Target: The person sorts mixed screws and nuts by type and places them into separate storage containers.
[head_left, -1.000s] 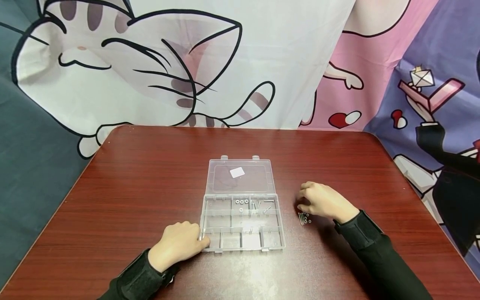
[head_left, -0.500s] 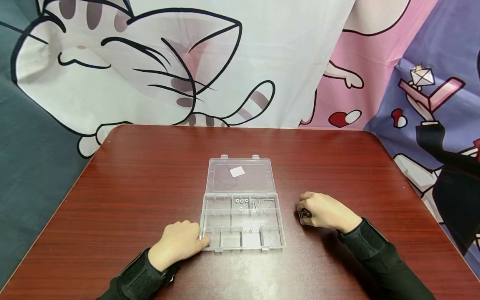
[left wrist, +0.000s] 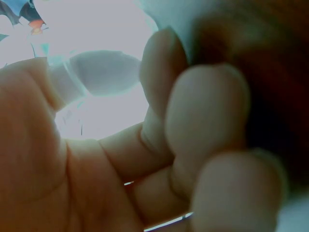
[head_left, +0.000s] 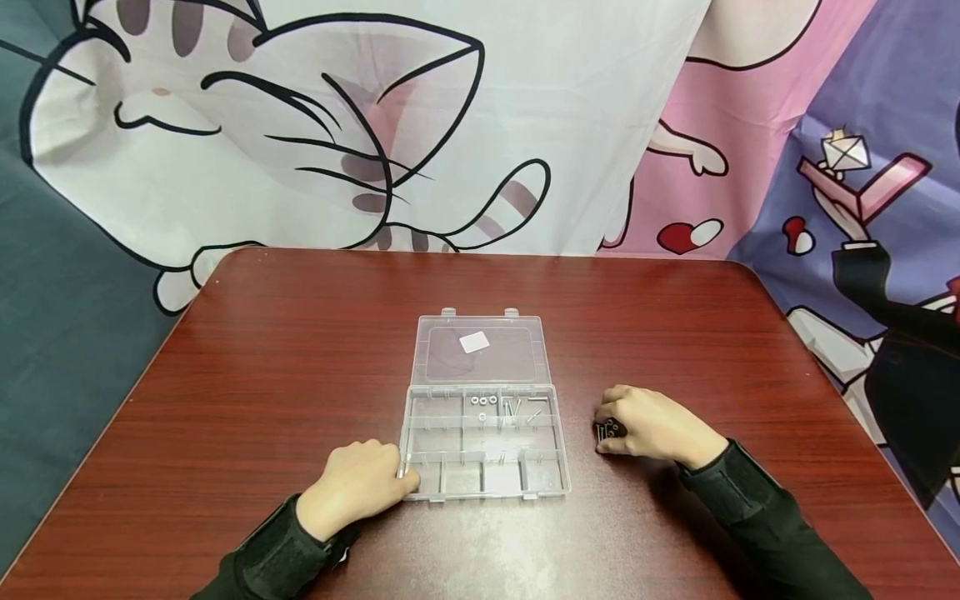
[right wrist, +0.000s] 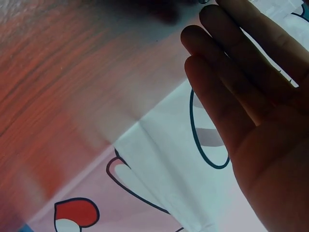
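Note:
A clear plastic storage box (head_left: pixel 435 437) lies on the table with its lid folded back. At its front left corner my left hand (head_left: pixel 356 490) holds the edge, thumb over the rim; the left wrist view shows those fingers (left wrist: pixel 207 113) curled. Small white rings (head_left: pixel 483 401) and thin screws (head_left: pixel 512 409) lie in the back compartments. To the right of the box, my right hand (head_left: pixel 660 425) is lowered over a small pile of screws (head_left: pixel 602 432) and nuts (head_left: pixel 613 429), partly hidden by it. Its fingers (right wrist: pixel 231 92) look fairly straight in the right wrist view; the thumb is unseen there.
The brown wooden table (head_left: pixel 300 333) reaches back to a printed cloth (head_left: pixel 570 125) with cartoon figures. A white label (head_left: pixel 474 342) is on the box's transparent lid (head_left: pixel 510 358). Thin clear walls divide the box into several compartments.
My right hand has come toward me and down over the pile of screws and nuts, then moved very little. The left hand and the box have stayed in place.

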Demonstrator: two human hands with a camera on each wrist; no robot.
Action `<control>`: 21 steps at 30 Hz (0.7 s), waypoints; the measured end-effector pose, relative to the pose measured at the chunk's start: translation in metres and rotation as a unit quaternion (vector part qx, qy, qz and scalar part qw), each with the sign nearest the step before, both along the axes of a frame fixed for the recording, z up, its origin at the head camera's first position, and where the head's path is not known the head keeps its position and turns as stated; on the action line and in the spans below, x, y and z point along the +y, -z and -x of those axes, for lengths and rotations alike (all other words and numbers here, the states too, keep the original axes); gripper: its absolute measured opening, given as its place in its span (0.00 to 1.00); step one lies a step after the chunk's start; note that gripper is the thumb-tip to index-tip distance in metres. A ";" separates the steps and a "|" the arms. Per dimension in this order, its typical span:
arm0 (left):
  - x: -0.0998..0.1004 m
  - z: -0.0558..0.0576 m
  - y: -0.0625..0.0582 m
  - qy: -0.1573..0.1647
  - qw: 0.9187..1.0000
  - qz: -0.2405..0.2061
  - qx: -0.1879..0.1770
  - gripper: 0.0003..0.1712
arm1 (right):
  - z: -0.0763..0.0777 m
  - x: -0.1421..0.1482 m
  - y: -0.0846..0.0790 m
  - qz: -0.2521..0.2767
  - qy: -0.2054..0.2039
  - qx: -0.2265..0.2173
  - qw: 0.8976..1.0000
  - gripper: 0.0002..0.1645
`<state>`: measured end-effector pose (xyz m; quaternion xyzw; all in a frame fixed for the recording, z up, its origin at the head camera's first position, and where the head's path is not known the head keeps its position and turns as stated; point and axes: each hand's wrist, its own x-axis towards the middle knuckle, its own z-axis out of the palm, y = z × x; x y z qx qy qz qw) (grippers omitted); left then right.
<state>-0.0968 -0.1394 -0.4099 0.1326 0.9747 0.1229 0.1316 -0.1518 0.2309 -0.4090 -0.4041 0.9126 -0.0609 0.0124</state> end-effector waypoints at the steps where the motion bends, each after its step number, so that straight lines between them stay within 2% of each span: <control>1: 0.000 0.000 0.000 0.000 1.000 0.000 -0.001 0.19 | 0.000 0.000 0.000 0.001 0.000 0.000 1.000 0.14; 6: 0.000 0.000 0.000 -0.001 1.000 -0.002 -0.005 0.19 | -0.001 -0.002 0.001 0.004 0.000 0.003 1.000 0.15; 13: -0.001 -0.001 0.000 -0.001 1.000 -0.003 -0.006 0.19 | -0.003 -0.006 0.002 -0.002 -0.004 0.034 0.999 0.12; 21: 0.000 0.000 -0.001 0.001 1.000 0.001 0.000 0.19 | -0.004 -0.005 0.003 0.008 -0.001 0.044 0.999 0.15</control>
